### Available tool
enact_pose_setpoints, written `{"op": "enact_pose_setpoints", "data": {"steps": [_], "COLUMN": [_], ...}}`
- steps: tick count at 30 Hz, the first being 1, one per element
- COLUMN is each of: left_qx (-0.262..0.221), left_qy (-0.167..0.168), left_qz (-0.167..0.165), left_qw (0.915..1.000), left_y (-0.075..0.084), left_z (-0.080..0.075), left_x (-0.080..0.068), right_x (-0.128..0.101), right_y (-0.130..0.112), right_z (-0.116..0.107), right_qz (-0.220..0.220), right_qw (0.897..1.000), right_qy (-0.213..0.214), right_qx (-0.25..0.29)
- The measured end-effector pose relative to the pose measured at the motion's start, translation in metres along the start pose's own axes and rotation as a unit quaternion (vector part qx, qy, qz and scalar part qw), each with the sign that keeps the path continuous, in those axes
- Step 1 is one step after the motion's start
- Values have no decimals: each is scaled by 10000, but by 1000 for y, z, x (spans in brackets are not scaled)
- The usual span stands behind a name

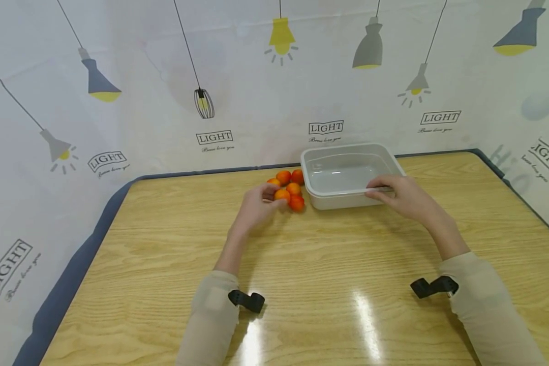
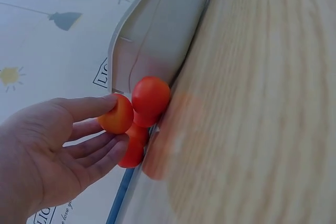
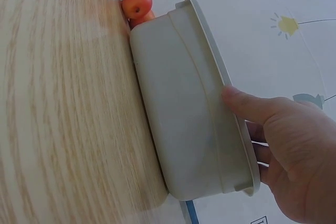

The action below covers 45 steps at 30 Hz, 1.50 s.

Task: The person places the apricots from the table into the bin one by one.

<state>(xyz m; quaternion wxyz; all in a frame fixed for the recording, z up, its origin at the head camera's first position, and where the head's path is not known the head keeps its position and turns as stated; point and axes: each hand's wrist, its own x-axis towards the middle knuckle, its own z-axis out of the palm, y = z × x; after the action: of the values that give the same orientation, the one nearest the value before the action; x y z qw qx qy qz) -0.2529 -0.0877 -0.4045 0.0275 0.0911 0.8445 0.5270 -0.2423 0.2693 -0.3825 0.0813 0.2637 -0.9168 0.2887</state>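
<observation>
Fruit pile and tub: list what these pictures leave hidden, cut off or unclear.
- Orange fruits: head view, the left hand covers part of the pile, so the count is uncertain; their kind is too small to tell.
- Grey plastic tub: right wrist view shows only its outer wall; the inside is hidden.
- Right hand: head view, fingertips hidden behind the tub's rim.
- Table: left wrist view, blurred.

- The left hand (image 1: 256,206) covers part of one fruit (image 1: 272,184).
- The bin (image 2: 157,30) is cut off by the left wrist view's top edge.
- The tabletop (image 2: 252,108) is blurred there.
</observation>
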Motion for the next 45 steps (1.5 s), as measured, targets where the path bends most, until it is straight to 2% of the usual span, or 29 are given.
{"op": "enact_pose_setpoints", "data": {"steps": [16,23,33,45], "left_qx": [-399,-529,-772,-805], "left_qy": [276,426,504,550], "left_qz": [426,474,808,1186], "left_qw": [9979,9966,9925,9881], "left_y": [12,20,34,47], "left_z": [2,7,16,28], "left_x": [3,5,9,11], "right_x": [-2,-2,-1,-1], "right_y": [2,3,3,0], "right_z": [-1,-1,0,-1], "right_qz": [41,83,103,136], "right_qw": [10000,10000,9999,9999], "right_qy": [17,-12,-23,-82], "right_qx": [-17,-6,-39,-29]}}
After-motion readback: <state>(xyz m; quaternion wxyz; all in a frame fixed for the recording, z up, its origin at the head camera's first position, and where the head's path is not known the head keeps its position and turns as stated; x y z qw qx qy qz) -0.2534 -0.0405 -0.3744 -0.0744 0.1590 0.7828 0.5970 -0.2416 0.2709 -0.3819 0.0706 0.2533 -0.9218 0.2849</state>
